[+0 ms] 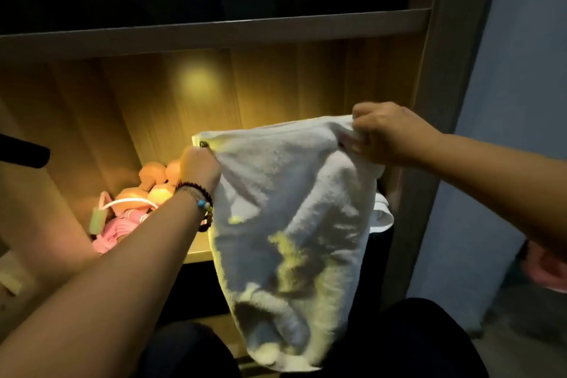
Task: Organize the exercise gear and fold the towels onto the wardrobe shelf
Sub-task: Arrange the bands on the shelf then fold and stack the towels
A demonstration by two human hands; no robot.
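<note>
A white towel (288, 224) hangs in the air in front of the lit wardrobe shelf (199, 252). My left hand (199, 167) grips its upper left corner, and my right hand (389, 135) grips its upper right corner. The cloth droops down to below the shelf edge and hides the shelf's right half. At the shelf's left back lie orange dumbbells (156, 179). In front of them sits a pink skipping rope (122, 224) with a pale handle, partly hidden by my left forearm.
A second white cloth edge (383, 215) peeks out behind the towel on the right. The wardrobe's side panel (429, 132) stands at right, with an upper shelf board (214, 32) above. A dark object (21, 150) juts in from the left. Something pink (549, 267) lies low at far right.
</note>
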